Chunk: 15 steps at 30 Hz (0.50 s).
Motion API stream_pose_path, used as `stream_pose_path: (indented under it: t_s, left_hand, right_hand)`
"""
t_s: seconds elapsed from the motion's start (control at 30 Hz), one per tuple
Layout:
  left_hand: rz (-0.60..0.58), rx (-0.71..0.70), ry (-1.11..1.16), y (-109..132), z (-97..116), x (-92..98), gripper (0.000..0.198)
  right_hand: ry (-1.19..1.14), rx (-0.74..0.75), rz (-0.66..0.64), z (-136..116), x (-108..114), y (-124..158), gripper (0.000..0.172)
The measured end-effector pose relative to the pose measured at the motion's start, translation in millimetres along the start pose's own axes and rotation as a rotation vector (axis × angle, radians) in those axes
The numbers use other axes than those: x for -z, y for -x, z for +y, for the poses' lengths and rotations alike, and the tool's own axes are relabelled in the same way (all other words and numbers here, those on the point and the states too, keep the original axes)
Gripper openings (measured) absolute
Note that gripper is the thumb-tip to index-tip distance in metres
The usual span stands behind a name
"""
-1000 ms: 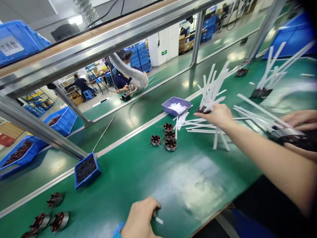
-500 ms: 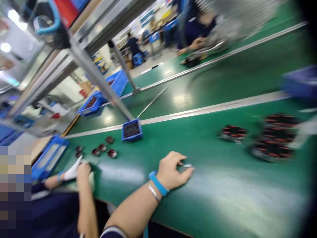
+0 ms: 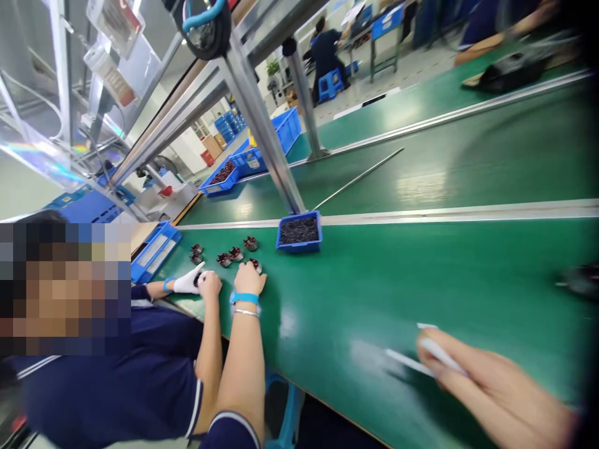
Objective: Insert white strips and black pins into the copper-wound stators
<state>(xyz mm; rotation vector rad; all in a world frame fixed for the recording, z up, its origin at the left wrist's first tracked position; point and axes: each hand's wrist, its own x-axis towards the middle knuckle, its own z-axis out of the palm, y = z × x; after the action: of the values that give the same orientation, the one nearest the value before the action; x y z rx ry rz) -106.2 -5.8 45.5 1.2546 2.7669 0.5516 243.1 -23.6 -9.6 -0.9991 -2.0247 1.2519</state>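
Observation:
My left hand, with a blue wristband and a silver bangle, is stretched far to the left. Its fingers curl over a small motor part, black and red with copper-coloured windings, which they largely cover. More such small motors stand just beyond it on the green table. At lower right, my right hand pinches a slim white tool, blurred, with thin white ends poking out past the fingers; its exact kind is unclear.
A co-worker's gloved hand and bare hand work close to my left hand. A blue tray of dark small pieces stands by a metal post. A dark round part sits at the right edge.
My left hand has moved left from mid-table to the small motors. My right hand has come into view with the white tool. The view has swung left.

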Motion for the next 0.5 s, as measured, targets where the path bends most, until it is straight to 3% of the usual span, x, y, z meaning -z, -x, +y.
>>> stream_pose_path:
  t_s: [0.1, 0.23, 0.3, 0.4, 0.5]
  left_hand:
    - [-0.052, -0.080, 0.129, 15, 2, -9.1, 0.011]
    - [-0.169, -0.241, 0.390, 52, 20, -17.6, 0.013]
    - [-0.343, -0.263, 0.630, 75, 39, -23.0, 0.031]
    - [-0.794, -0.136, 1.250, 103, 78, -36.7, 0.050]
    - [-1.039, -0.094, 1.410, 118, 108, -52.9, 0.058]
  right_hand:
    - [-0.061, 0.020, -0.033, -14, -4, -11, 0.033]
    - [-0.292, -0.163, 0.017, -13, 14, -20, 0.025]
    - [-0.482, -0.252, 0.049, -11, 24, -19, 0.022]
    - [-0.633, -0.250, 0.128, -8, 35, -15, 0.021]
    - [-0.619, -0.208, 0.199, -5, 41, -13, 0.024]
